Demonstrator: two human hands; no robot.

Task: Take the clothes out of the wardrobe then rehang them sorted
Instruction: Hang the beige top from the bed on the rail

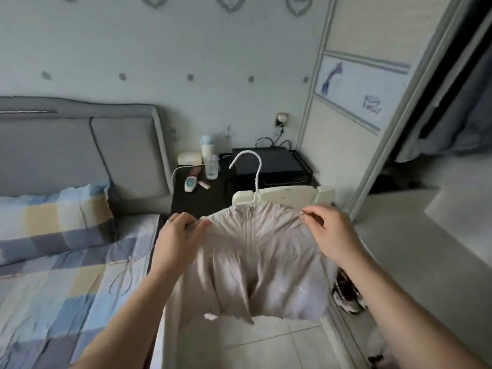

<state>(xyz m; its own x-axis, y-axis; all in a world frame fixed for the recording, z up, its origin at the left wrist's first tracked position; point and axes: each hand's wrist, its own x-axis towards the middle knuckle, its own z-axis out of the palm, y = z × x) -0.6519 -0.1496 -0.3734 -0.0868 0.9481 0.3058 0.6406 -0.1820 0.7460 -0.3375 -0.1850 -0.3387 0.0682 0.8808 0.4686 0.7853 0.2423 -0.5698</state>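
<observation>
A pale beige zip-up jacket [253, 262] hangs on a white hanger [254, 171], held up in front of me above the floor. My left hand [177, 235] pinches the jacket's left shoulder. My right hand [332, 230] grips the right shoulder. The hanger's hook rises free above the collar. The wardrobe [452, 115] stands at the right with its sliding door open, and dark blue clothes [458, 123] hang inside.
A bed with a checked blue and yellow cover [66, 275] and pillow [53, 217] lies at the left. A dark nightstand [202, 198] behind the jacket carries bottles, a black box and cables. A dark patterned garment [346, 291] lies at the right, near my forearm.
</observation>
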